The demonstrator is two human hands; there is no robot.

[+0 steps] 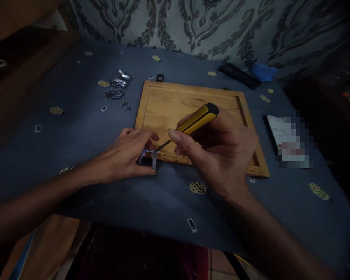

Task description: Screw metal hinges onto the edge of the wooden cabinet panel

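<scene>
Resting at eight o'clock of the wooden panel, the left hand is loosely curled, thumb and forefinger parted, with the thumb tip by a metal hinge at the panel's near edge; whether its fingers grip the hinge I cannot tell. At about five o'clock the right hand is wrapped around a yellow-and-black screwdriver, whose shaft slants down towards eight, its tip at the hinge (small dark holes run along that same edge). A phone, partly pixelated, lies at three on the dark blue worktop. Small screws sit at ten o'clock, with metal fittings just beyond. Farther off, at one, a black case lies just beside a blue cloth, near the patterned wall.
</scene>
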